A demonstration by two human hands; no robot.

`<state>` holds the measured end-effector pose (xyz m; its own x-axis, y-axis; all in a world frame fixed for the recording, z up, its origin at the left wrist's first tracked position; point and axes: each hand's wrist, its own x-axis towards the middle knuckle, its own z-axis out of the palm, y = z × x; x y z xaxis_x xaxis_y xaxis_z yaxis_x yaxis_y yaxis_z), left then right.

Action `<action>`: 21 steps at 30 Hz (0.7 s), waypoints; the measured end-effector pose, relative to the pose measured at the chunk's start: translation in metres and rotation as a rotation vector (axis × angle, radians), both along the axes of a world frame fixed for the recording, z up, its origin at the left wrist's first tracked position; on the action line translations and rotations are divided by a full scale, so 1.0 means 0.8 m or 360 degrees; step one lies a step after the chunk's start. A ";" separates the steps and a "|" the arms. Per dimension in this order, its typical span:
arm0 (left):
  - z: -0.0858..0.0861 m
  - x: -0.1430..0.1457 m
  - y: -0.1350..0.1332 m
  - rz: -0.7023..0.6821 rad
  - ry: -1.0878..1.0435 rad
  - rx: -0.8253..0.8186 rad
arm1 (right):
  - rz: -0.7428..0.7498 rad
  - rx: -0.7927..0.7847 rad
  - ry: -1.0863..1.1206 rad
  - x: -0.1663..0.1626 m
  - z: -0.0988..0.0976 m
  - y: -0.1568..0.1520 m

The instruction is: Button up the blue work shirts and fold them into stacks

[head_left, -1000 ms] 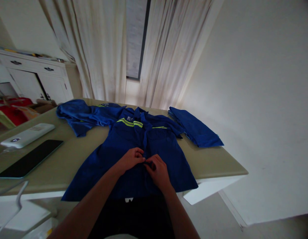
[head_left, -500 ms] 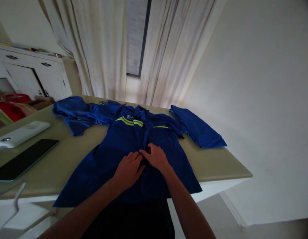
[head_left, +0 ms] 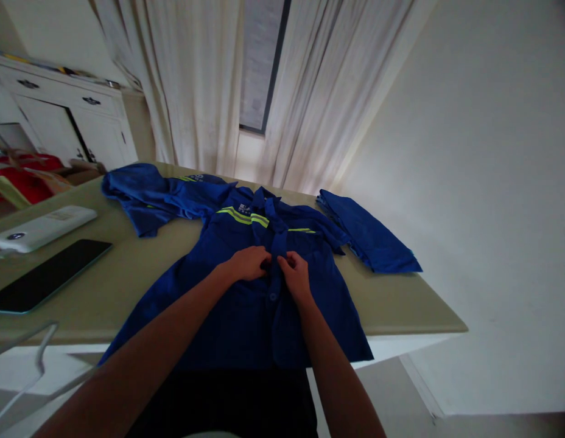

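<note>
- White cabinet [head_left: 58, 115]: far left, against the wall, behind the surface.
- White slab-shaped device [head_left: 42, 228]: on the left end of the beige surface [head_left: 401, 298].
- Black phone [head_left: 47, 275]: screen dark, lying flat just in front of the white device.
- Wire hanger [head_left: 36, 359]: lower left, below the surface's near edge.
- Crumpled blue garment [head_left: 150, 198]: heaped at the far left of the surface, its edge touching the shirt's shoulder.
- Left hand [head_left: 248, 263]: fingers curled shut, pinching the shirt's front opening at mid-chest.
- Blue work shirt [head_left: 228, 310]: spread flat, front up, at the middle of the surface. Its collar points away, yellow-green stripes cross the chest, and the hem hangs over the near edge. One button [head_left: 273, 297] shows just below the hands.
- Right hand [head_left: 295, 277]: thumb and fingers closed on the same front edge, almost touching the left hand.
- Folded blue garment [head_left: 369, 234]: neat stack to the right of the shirt, near the surface's far right edge.
- Pale curtains [head_left: 195, 91]: hanging behind the surface.
</note>
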<state>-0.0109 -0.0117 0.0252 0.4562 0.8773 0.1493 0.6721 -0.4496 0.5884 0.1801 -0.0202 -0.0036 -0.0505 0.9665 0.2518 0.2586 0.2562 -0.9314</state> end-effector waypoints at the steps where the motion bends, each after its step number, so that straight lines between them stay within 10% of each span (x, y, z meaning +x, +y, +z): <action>1: -0.006 -0.001 0.001 -0.0025 -0.0036 -0.0006 | -0.0019 0.0005 0.0038 0.000 0.000 0.000; 8: -0.033 -0.015 -0.006 -0.0022 -0.0236 0.0000 | -0.0107 0.0146 0.0064 -0.004 0.002 0.002; 21: -0.019 -0.034 -0.030 0.0212 -0.0056 0.0086 | -0.0138 0.0154 0.0135 -0.003 0.004 -0.002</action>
<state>-0.0383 -0.0360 0.0103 0.3300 0.9199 0.2119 0.7072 -0.3896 0.5900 0.1781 -0.0220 -0.0006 0.0574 0.9373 0.3437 0.2049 0.3258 -0.9230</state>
